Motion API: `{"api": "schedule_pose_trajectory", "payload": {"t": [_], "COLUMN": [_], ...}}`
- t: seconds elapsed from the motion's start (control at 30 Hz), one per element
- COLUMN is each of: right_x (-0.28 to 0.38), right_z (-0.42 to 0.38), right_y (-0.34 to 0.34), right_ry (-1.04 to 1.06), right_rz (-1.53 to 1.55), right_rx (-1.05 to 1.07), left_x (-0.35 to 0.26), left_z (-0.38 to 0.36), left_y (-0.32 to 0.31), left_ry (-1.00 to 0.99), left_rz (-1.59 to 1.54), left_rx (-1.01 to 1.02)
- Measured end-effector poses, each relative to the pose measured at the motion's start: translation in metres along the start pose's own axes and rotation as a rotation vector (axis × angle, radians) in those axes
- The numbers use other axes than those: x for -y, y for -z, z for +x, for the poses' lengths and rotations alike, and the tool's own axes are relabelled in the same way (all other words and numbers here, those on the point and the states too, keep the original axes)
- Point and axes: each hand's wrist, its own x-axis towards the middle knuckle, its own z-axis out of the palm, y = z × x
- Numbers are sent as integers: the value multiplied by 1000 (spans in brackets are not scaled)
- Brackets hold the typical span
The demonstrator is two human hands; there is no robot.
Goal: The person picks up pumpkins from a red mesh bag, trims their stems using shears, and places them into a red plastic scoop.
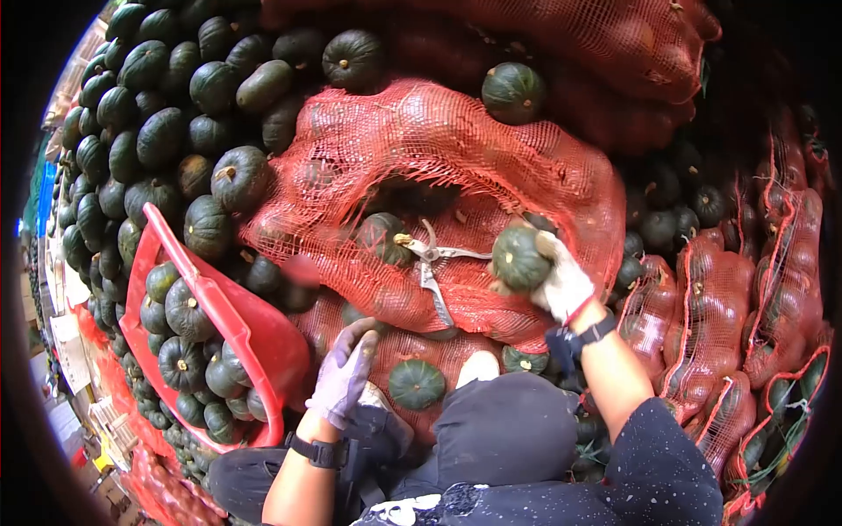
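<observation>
My right hand (564, 279), in a white glove, is wrapped round a dark green squash (521, 259) over the torn red mesh sack (386, 145). Beside that squash lie pruning shears (429, 254), their blades or handles spread apart, on the mesh. Another squash (382, 238) shows in the sack's opening, left of the shears. My left hand (347, 373), in a pale purple glove, hovers near my knee with its fingers up and nothing visible in it. To its right a squash (417, 384) rests on red mesh.
A red tub (237, 324) full of small squashes leans at the left. Behind it rises a large pile of squashes (162, 136). Filled red mesh sacks (715, 307) line the right side, and another sack (614, 44) lies at the top.
</observation>
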Motion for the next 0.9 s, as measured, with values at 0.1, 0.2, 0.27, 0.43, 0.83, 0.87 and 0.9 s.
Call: {"api": "schedule_pose_trajectory", "payload": {"t": [0.1, 0.2, 0.27, 0.43, 0.83, 0.87, 0.9], "right_x": [-31, -54, -71, -48, 22, 25, 28], "right_z": [3, 9, 8, 56, 95, 89, 82], "right_y": [-16, -47, -58, -53, 64, 58, 53], "right_ry": [-190, -362, -351, 1075, 274, 252, 225], "right_rz": [291, 333, -152, -2092, -1951, -1881, -1810], "right_rx": [187, 397, 463, 15, -974, -862, -752], "left_x": [-16, -9, -13, -33, -14, -10, -6], "left_z": [-6, -7, -18, -31, -13, -11, -11], "left_y": [-10, -17, -31, -31, -28, -27, -25], "left_ry": [5, 39, 1, -84, -13, -32, -47], "left_rz": [-198, -545, -763, -498, -985, -974, -963], "left_rx": [93, 226, 247, 123, 81, 73, 64]}}
